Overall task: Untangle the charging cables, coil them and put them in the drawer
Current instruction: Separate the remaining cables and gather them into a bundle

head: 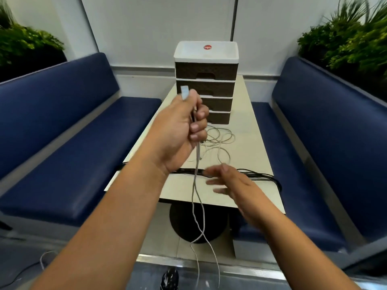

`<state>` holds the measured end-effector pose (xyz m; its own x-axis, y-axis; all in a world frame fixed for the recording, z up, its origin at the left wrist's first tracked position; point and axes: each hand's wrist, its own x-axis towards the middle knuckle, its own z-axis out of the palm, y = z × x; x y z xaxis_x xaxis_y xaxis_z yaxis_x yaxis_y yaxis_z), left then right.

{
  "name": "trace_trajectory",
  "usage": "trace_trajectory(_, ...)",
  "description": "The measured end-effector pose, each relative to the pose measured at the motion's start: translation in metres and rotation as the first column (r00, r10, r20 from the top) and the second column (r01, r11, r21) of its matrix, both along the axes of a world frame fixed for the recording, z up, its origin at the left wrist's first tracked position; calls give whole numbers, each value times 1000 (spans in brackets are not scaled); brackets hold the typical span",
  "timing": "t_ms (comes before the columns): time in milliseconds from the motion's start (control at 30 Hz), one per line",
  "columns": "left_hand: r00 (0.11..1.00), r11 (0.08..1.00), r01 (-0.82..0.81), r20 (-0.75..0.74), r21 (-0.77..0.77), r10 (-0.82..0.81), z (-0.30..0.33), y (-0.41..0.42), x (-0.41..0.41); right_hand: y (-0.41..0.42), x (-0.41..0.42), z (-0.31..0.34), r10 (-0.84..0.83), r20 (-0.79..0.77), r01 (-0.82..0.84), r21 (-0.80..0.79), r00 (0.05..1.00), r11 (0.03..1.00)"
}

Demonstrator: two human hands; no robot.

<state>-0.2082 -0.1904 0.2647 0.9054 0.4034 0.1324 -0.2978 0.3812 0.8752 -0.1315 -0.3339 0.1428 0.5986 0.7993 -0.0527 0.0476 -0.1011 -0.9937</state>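
Grey cord (195, 206) hangs in thin doubled strands from the left hand (184, 126), raised as a fist clamped round it at eleven o'clock. Right hand (228, 181) hovers blurred, fingers loosely spread, holding nothing — just above black cables (257, 175) across the smooth beige table (249, 143). Beyond, at twelve o'clock, pale loops (219, 141) lie before a closed brown drawer unit (206, 84) — textured fronts, white top.

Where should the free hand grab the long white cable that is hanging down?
Probably just below the left hand, where the white cable hangs as straight strands. The open right hand could come in from the right and pinch them there; lower down the strands cross and swing loose.
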Motion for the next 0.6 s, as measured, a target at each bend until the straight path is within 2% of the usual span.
trace_trajectory(67,1000,999,9,-5,-54,-9,-4,-9,9,12,-13,13,65,-4,-64,146,998,987)
trace_trajectory(133,999,988,-26,22,-149,30,-3,-5,15,22,-27,9,120,-23,-113,193,992,975)
trace_trajectory(267,967,913,-209,67,-351,247,-1,39,19,20,-40,-12,207,-234,-138,278,950,951)
trace_trajectory(333,960,863,-207,72,-461,269,-11,55,20,13,-38,-13,197,-307,-102,299,931,949)
trace_trajectory(433,987,855,-126,23,-503,160,-45,56,21,10,-32,-3,210,-376,-72,347,903,935)
trace_trajectory(500,998,898,7,-55,-441,-35,-73,38,18,10,-28,4,209,-402,-56,360,891,931)
trace_trajectory(567,955,924,168,-176,-343,-239,-90,12,13,11,-25,7,186,-406,-38,346,895,938)
trace_trajectory(600,934,931,211,-221,-297,-282,-93,2,12,12,-24,7,170,-404,-30,330,899,943)
